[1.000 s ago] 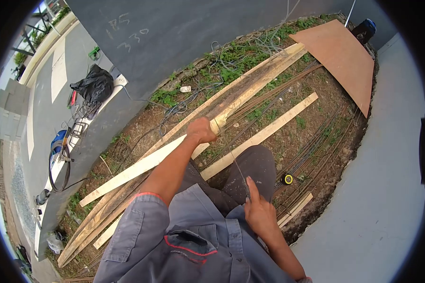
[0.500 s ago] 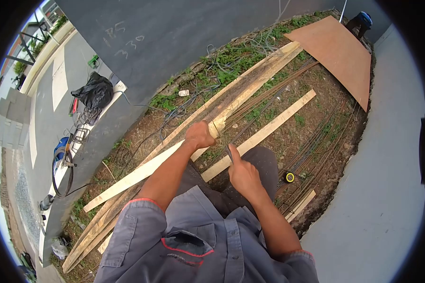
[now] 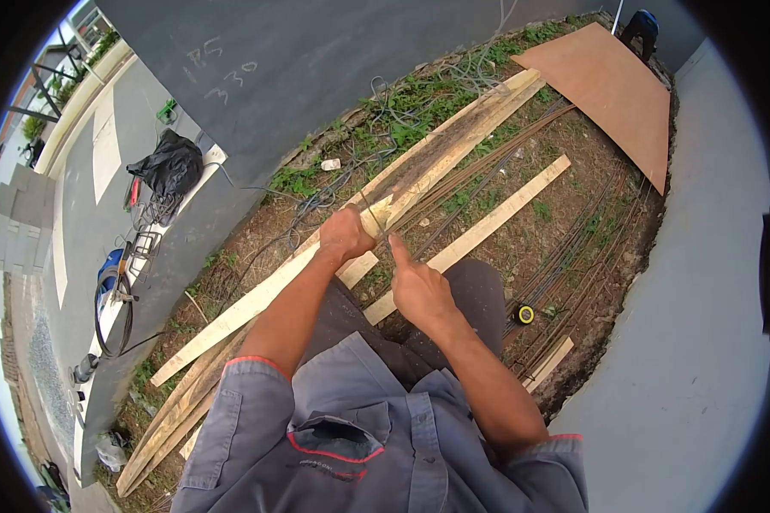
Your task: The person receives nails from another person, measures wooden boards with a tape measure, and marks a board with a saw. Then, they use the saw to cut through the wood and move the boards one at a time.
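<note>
My left hand [image 3: 343,234] is closed around a long pale wooden board [image 3: 239,318], close to its far end, holding it against the other timber. Just right of it, my right hand [image 3: 421,289] grips a handsaw, its index finger stretched forward. The thin saw blade [image 3: 373,212], seen almost edge-on, crosses the board beside my left hand. My fingers hide most of the saw's handle. A short pale offcut [image 3: 358,268] lies below the board, between my hands and my legs.
Long rough planks [image 3: 453,141] lie beyond the board. Another pale strip [image 3: 505,209] and thin steel rods [image 3: 573,256] rest on the ground at right, near a yellow-black tape measure [image 3: 524,315]. A plywood sheet [image 3: 612,94] leans far right; a black bag [image 3: 169,162] sits left.
My right hand has pushed the handsaw forward and up-left, so more blade shows beyond the board. My left hand stays closed on the board.
</note>
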Tool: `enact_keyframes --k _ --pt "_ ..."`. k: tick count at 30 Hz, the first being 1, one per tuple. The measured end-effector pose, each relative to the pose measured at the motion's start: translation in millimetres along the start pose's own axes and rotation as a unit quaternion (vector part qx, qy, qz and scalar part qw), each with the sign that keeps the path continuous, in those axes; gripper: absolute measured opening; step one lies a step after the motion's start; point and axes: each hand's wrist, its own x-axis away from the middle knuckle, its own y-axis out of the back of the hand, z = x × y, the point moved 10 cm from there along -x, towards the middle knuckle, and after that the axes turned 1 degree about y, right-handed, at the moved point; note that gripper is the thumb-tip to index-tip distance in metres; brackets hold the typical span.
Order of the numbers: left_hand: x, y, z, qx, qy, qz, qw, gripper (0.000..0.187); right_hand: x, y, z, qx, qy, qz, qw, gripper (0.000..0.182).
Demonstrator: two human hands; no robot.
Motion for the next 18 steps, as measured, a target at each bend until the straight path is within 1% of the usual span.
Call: enact_keyframes --k 1,2,3,5,6,7,8,10,11,13,14,15,16,18 --pt "-4.0 -3.6 5.6 -0.001 0.005 0.013 1.0 0.047 32.8 10.9 -0.1 0.005 -0.032 0.043 0.999 0.062" --pt "-8.3 0.0 8.9 0.006 0.01 0.006 1.0 0.047 74.3 32.2 1.9 0.003 -0.048 0.049 0.998 0.063" --pt "-9.0 -6.1 8.1 0.0 0.008 0.024 1.0 0.049 113.2 42.5 -1.0 -0.003 -0.071 0.056 0.996 0.064" --pt "-10.0 -29.2 -0.5 -0.014 -0.011 0.046 0.999 0.054 140.4 42.0 -12.1 0.0 -0.087 0.059 0.994 0.064" --pt "-14.7 -45.1 5.6 -0.019 0.01 0.03 0.999 0.054 149.3 38.7 -15.4 -0.007 -0.111 0.063 0.992 0.065" --pt "-11.1 -40.8 3.6 -0.016 0.006 0.021 1.0 0.053 124.4 31.0 -15.1 -0.01 -0.105 0.061 0.993 0.064" --pt "-6.6 -36.3 -1.0 -0.011 0.002 0.012 1.0 0.052 82.0 18.0 -19.0 -0.012 -0.1 0.06 0.993 0.064" --pt "6.4 -32.6 1.9 -0.004 0.01 0.012 1.0 0.05 2.2 -15.9 -29.0 -0.003 -0.057 0.041 0.998 0.063" --pt "3.8 -22.6 1.2 0.004 0.012 0.002 1.0 0.049 4.2 -13.7 -27.2 -0.003 -0.055 0.041 0.998 0.063" --pt "4.6 -16.8 4.8 0.0 0.016 0.019 1.0 0.048 33.7 2.4 -9.7 0.003 -0.044 0.037 0.998 0.065" --pt "-2.5 -8.0 6.8 -0.001 0.018 0.016 1.0 0.048 68.1 20.8 -5.3 0.002 -0.064 0.052 0.997 0.067" --pt "-11.3 -10.9 10.9 0.017 0.016 0.021 0.999 0.055 108.0 35.7 -5.3 -0.002 -0.086 0.065 0.994 0.069" --pt "-14.5 -19.5 13.0 0.018 0.017 0.022 0.999 0.055 128.5 39.8 -5.3 -0.002 -0.086 0.067 0.994 0.069" --pt "-17.1 -29.6 9.1 -0.003 -0.002 0.014 1.0 0.055 152.1 39.7 -14.3 -0.004 -0.125 0.083 0.989 0.072"
